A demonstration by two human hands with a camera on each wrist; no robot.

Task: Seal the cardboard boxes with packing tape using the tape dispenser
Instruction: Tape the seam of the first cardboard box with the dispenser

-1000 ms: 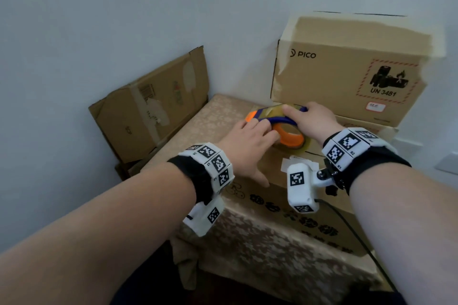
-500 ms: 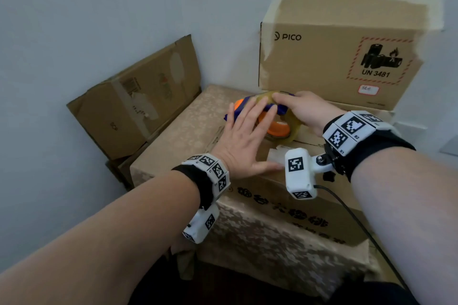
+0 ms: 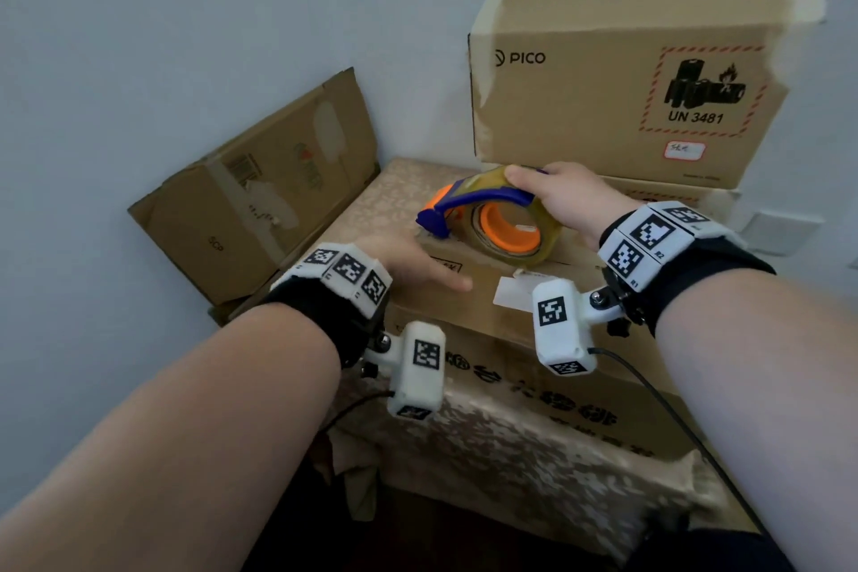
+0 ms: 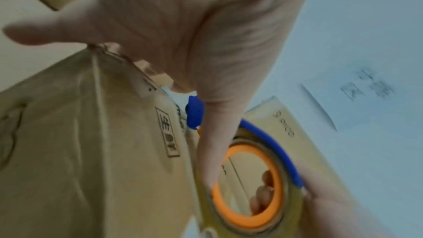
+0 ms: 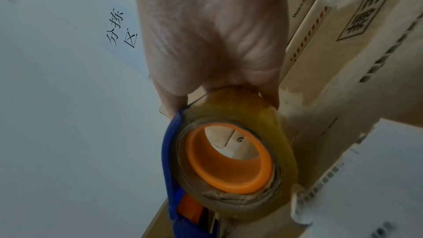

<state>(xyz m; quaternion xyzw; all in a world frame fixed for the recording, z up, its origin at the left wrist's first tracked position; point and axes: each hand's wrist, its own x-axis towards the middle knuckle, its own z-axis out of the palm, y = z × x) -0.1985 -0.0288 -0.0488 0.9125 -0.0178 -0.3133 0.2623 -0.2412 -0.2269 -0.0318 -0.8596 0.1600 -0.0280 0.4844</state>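
Note:
A blue and orange tape dispenser (image 3: 492, 218) with a roll of clear tape rests tilted on top of the near cardboard box (image 3: 510, 362). My right hand (image 3: 557, 195) grips the roll from above; in the right wrist view its fingers wrap the tape dispenser (image 5: 224, 158). My left hand (image 3: 413, 260) lies flat on the box lid just left of the dispenser's blue nose, fingers straight. In the left wrist view the left hand (image 4: 194, 42) stretches over the box (image 4: 91, 142) toward the tape dispenser (image 4: 249, 178).
A PICO box (image 3: 617, 93) stands against the wall behind the dispenser. A worn cardboard box (image 3: 260, 195) leans at the left. A patterned cloth (image 3: 534, 478) covers the stand under the near box. A white label (image 3: 515, 288) sticks on the lid.
My left hand has come off the dispenser and drawn back, now flat on the lid. My right hand has tipped the dispenser up at its rear, nose still on the box.

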